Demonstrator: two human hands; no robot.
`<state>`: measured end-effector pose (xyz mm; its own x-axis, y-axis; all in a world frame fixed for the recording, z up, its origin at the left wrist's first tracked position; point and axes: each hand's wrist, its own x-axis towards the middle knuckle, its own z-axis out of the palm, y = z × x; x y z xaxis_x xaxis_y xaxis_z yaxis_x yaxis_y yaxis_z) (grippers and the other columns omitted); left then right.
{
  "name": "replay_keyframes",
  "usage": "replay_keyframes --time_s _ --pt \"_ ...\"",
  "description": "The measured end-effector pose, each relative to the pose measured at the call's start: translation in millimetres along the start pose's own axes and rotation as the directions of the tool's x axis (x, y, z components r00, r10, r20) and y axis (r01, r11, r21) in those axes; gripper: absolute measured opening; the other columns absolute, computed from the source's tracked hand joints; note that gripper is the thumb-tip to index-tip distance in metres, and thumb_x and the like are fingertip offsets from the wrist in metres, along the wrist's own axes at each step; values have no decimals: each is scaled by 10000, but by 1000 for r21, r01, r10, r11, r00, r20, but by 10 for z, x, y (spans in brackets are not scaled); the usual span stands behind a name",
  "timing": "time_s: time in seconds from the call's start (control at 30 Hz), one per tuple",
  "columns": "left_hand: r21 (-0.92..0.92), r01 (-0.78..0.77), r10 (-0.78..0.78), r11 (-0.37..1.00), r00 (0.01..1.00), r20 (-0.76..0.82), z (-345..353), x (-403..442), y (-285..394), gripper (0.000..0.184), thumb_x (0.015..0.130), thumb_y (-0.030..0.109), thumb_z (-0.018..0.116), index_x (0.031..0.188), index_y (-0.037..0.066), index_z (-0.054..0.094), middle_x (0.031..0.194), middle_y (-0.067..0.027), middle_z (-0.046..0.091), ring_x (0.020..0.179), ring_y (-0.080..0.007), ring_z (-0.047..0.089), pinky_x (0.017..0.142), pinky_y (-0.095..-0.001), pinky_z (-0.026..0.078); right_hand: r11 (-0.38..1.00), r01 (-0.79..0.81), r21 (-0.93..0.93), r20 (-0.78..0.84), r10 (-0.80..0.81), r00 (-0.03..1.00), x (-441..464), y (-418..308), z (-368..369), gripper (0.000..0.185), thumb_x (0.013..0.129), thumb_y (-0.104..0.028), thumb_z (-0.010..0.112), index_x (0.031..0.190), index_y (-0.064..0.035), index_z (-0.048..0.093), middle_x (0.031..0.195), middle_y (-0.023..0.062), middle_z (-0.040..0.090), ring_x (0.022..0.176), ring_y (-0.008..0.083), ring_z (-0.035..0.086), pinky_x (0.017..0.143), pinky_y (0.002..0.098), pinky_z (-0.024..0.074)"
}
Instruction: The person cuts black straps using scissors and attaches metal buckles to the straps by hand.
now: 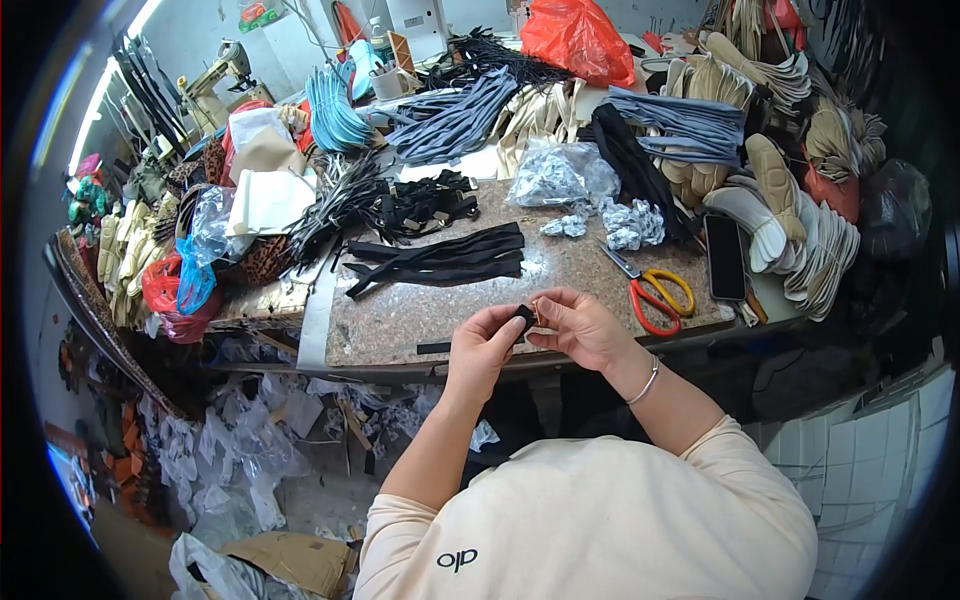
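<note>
- Beneath and around the scissors point(634, 275): speckled worktop point(390, 325), bearing everything listed here except the hands and what they hold.
- Left of and nearer the wearer than the scissors: right hand point(580, 328), forearm angled in from the right, wrist bent inward, bracelet point(646, 382) on it. Thumb and fingertips nearly closed, pinching a small piece.
- Farther left of the scissors: left hand point(487, 340), forearm rising steeply, thumb uppermost. Grip closed, thumb pressing a black strip against curled fingers.
- Left of the scissors, beyond the hands: loose black straps point(450, 258), laid roughly side by side.
- Beyond the scissors: crinkled clear bag point(562, 175).
- Right of the scissors: dark-screened phone point(725, 258).
- Left of the scissors, between both hands: black strip point(522, 316), folded end showing.
- Touching that end: copper-coloured piece point(534, 313); exact shape unclear.
</note>
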<state>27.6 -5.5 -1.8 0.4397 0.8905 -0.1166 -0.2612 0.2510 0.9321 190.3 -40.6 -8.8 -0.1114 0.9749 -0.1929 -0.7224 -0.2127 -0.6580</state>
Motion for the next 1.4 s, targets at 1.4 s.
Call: replay_keyframes --time_s 1.4 --pt "565 -579 643 588 758 109 100 -135 -137 142 797 -54 580 921 -19 641 810 -49 634 603 -97 509 531 -185 398 819 326 -472 155 -287 945 -70 38 65 85 752 68 644 783 -10 627 909 79 571 735 118 551 684 202 483"
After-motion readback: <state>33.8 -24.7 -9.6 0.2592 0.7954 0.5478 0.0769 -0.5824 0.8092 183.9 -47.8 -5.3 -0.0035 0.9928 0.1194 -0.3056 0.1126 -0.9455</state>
